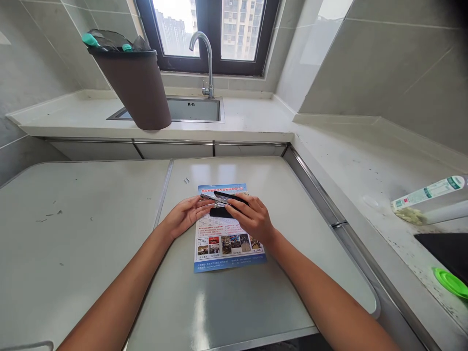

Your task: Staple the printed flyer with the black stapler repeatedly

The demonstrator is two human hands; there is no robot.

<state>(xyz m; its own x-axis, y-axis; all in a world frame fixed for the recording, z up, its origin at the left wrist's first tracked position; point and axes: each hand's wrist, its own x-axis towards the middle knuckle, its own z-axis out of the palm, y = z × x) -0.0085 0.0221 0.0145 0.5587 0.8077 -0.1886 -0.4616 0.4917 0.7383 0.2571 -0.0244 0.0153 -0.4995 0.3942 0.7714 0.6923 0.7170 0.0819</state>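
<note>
Arms (314, 292) are stretched so, over the paper (215, 229), a stapler (219, 212) is gripped by the curled right hand (254, 218), likely steadied by the half-closed, pinching left hand (185, 213).

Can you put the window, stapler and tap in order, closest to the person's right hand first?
1. Stapler: held in the right hand, above the paper.
2. Tap: straight ahead, at the back of the sink.
3. Window: farthest ahead, behind the tap.

Before me, a red Chinese heading (222, 190), apparently opening with 南京, tops the leaflet (218, 230).
Its smaller print and the bottle (444, 213)'s green-and-white label (430, 192) I cannot make out.
</note>
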